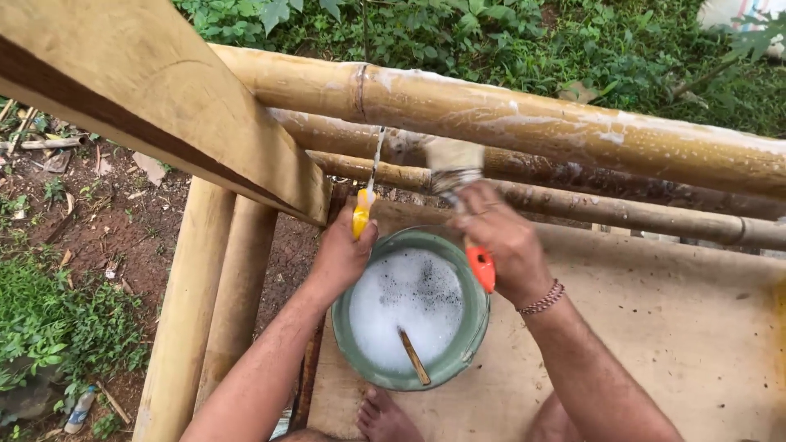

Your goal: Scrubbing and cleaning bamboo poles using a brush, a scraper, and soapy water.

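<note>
A thick yellow-brown bamboo pole (pixel 573 123), wet with whitish streaks, runs across the upper view; two thinner bamboo poles (pixel 639 214) lie behind and below it. A broad flat bamboo beam (pixel 139 90) slants down from the upper left. Beneath them a pale wooden platform (pixel 679 327) carries a round green plastic bucket (pixel 471 327) filled with white foamy liquid, a thin wooden stick (pixel 414 357) leaning inside.

Both forearms reach forward from the bottom edge, rising over the bucket. The right hand (pixel 503 245), a beaded bracelet (pixel 542 299) at its wrist, has its fingers closed around a wide paintbrush with an orange handle (pixel 463 196), bristles up against the poles. The left hand (pixel 344 254) has its fingers wrapped around the yellow handle of a narrow brush (pixel 364 205), its thin shaft pointing up toward the thick pole. A bare foot (pixel 383 416) rests on the platform just beside the bucket.
</note>
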